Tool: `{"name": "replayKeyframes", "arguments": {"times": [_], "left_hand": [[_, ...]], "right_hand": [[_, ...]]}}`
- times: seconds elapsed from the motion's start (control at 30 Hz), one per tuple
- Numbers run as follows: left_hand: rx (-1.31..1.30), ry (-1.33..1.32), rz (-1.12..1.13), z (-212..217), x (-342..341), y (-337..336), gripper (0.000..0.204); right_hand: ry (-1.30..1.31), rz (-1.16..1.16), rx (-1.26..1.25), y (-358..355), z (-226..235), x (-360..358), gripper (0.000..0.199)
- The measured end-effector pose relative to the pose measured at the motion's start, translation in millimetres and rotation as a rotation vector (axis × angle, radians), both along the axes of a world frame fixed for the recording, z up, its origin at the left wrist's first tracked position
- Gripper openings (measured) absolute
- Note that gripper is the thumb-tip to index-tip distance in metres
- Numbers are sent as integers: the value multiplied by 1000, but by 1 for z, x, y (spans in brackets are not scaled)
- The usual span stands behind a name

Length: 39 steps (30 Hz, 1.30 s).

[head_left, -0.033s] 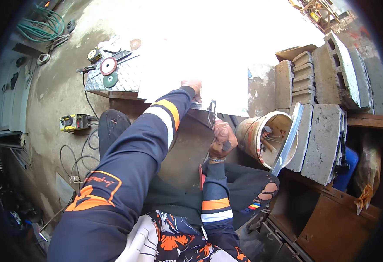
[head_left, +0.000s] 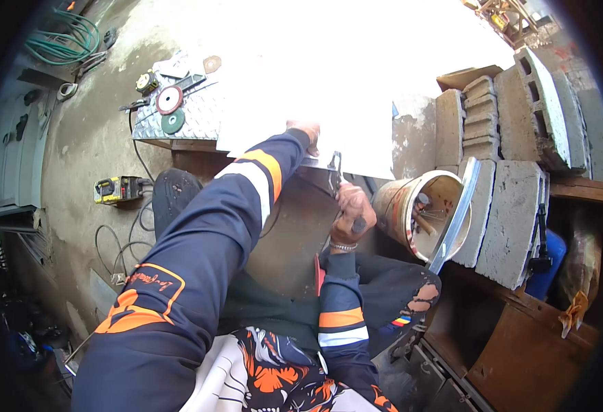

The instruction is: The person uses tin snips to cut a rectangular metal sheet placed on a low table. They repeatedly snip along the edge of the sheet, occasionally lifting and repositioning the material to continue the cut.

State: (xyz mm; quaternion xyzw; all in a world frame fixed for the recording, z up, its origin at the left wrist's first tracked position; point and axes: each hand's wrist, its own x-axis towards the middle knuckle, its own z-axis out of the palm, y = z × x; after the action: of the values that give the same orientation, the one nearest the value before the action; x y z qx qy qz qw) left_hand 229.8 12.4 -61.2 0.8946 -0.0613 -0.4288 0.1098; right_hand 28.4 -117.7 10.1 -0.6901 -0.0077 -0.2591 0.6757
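The white sheet [head_left: 360, 141] lies flat at the far centre, its near edge toward the person; glare washes out its far part. The overhang of this edge presumably leaves it accessible from above and below. The concrete blocks [head_left: 516, 223] stand at the right, set close against one another, which likely saves floor space. The bucket [head_left: 399, 214] stands between the blocks and the person's right knee, tilted, its mouth in view; this probably keeps its contents within reach. The metal strip [head_left: 454, 214] leans across the bucket's right side, apparently for support. The tread plate [head_left: 202, 120] adjoins the left side of the sheet and serves as a parts rest.

The left hand [head_left: 307, 134] rests on the sheet near its near edge, seemingly to steady it; glare hides the fingers, so whether they are together or apart cannot be told. The right hand [head_left: 353, 211] is clamped around the handles of the pliers [head_left: 335, 163], whose head meets the near edge just right of the left hand. Placing the two hands close together likely limits flexing of the sheet.

The red-rimmed disc [head_left: 169, 100], green disc [head_left: 173, 123] and tape measure [head_left: 147, 83] lie grouped on or beside the tread plate, apart from the hands, presumably to keep the sheet clear.
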Motion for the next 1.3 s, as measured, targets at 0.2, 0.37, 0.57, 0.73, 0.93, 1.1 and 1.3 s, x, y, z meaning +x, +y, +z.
{"name": "replayKeyframes", "arguments": {"times": [0.2,0.37,0.57,0.73,0.93,1.1,1.3], "left_hand": [[123,-61,-228,6,9,-22,48],[147,-37,-226,19,12,-30,42],[121,56,-292,-25,12,-19,35],[129,32,-233,-21,12,-25,54],[2,-203,-104,-1,-17,-6,40],[-329,-691,367,16,-96,23,41],[-1366,866,1246,72,-197,-27,56]], "right_hand": [[224,-133,-26,7,27,34,50],[396,-167,-85,13,50,63,50],[569,-170,-209,28,77,97,61],[521,-201,-228,21,56,95,53],[426,-94,-123,9,33,29,50],[314,-84,-240,-2,29,3,44],[259,-134,-505,-11,32,-18,35]]}}
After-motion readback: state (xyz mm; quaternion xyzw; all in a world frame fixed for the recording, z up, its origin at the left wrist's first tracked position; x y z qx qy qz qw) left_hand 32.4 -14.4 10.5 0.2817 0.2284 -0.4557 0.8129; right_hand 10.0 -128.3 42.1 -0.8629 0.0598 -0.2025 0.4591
